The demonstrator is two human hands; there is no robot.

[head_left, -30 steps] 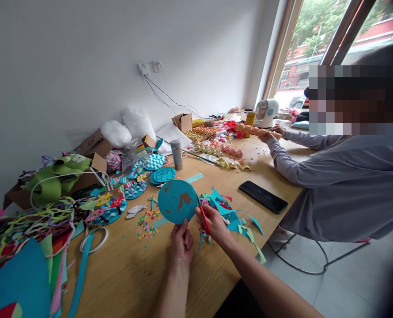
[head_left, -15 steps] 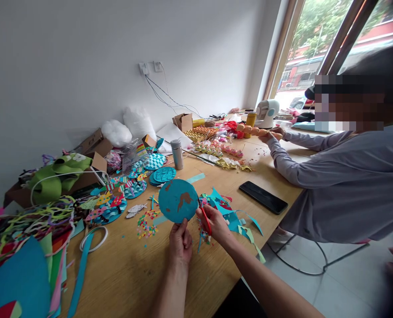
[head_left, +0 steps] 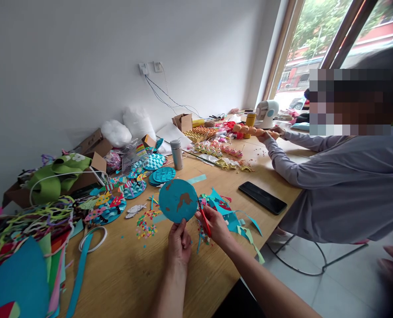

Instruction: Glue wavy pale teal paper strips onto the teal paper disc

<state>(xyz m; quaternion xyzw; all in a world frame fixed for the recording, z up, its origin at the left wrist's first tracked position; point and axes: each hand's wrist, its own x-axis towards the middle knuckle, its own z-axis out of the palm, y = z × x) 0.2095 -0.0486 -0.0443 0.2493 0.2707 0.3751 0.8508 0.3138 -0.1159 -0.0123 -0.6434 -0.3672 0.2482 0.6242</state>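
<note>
Between finger and thumb, my left hand point(head_left: 179, 240) pinches the lower edge of a round blue paper disc point(head_left: 173, 198) with brown patches on its face. The disc is held up above the table. My right hand point(head_left: 216, 226) is closed round the red handles of a pair of scissors point(head_left: 205, 223). Their dark blades point upward at the disc's right edge; whether they touch the paper I cannot tell. Under and beside my right hand lie blue paper scraps point(head_left: 228, 216). A scatter of coloured confetti point(head_left: 146, 224) lies left of my left hand.
A black phone point(head_left: 262, 197) lies near the table's right edge. Behind the disc stand a thermos point(head_left: 176, 154) and stacked blue discs point(head_left: 163, 175). Paper strips point(head_left: 47, 212) and a blue sheet point(head_left: 17, 282) cover the left. At right a seated person point(head_left: 335, 176) holds an orange egg-carton strip point(head_left: 254, 131).
My hands, the disc and the scissors stay nearly where they were, with the scissors still at the disc's right edge. The person at right has shifted the egg-carton strip slightly left.
</note>
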